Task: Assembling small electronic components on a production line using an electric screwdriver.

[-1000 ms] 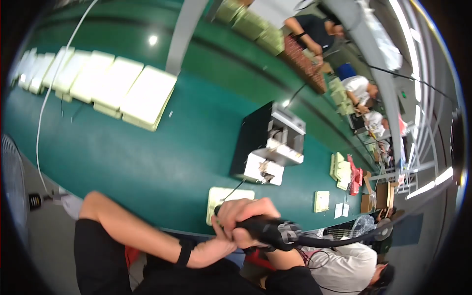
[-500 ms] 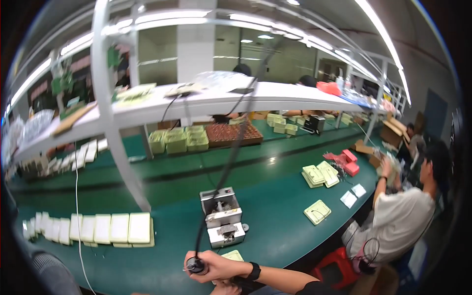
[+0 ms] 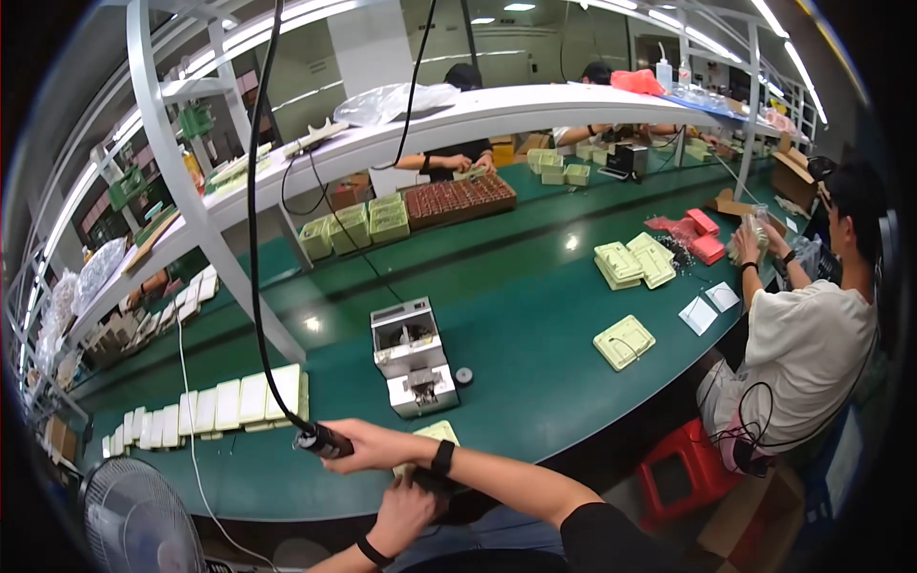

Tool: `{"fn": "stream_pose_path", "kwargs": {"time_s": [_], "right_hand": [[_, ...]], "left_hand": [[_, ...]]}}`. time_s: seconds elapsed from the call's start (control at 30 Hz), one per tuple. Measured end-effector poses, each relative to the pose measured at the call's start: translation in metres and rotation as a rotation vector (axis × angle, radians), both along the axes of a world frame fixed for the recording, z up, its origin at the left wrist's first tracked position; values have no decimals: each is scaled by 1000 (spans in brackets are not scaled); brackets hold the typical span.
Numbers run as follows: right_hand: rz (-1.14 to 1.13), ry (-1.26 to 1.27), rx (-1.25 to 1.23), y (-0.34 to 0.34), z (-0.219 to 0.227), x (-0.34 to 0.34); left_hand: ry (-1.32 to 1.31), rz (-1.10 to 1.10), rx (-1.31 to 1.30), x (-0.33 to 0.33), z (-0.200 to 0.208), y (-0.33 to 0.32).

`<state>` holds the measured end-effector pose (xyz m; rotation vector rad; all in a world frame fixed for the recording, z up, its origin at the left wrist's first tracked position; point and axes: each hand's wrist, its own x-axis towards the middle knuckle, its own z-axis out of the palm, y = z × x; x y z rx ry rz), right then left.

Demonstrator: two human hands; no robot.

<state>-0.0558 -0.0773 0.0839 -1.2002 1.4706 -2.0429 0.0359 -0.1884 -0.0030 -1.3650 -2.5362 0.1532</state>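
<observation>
The black corded tool (image 3: 328, 442) has swung nearer the row of white cases (image 3: 227, 406), wrapped in the right hand (image 3: 371, 446), the left hand's (image 3: 405, 509) hold unclear, apparently mid-repositioning, which calls for a slack cord (image 3: 254, 239).

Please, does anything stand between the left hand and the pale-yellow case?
Yes, in this view: the right hand and wrist cross in front of the pale-yellow case, partly hiding it, above the left hand.

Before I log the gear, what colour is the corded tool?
The corded tool in the right hand is black, shown best in the head view.
</observation>
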Motion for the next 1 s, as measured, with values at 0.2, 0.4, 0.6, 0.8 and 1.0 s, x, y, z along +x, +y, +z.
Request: {"fn": "stream_pose_path", "kwargs": {"time_s": [0.2, 0.4, 0.6, 0.8, 1.0], "right_hand": [[22, 96, -15, -4, 0, -6], [9, 143, 9, -2, -3, -6], [-68, 139, 75, 6, 6, -3], [-285, 60, 66, 62, 68, 51], [-528, 81, -233, 92, 78, 75]], "left_hand": [[-94, 132, -13, 11, 18, 15], [56, 62, 84, 7, 19, 14], [112, 40, 68, 0, 1, 6], [-187, 0, 305, -26, 22, -16], [-280, -99, 434, -44, -6, -58]]}}
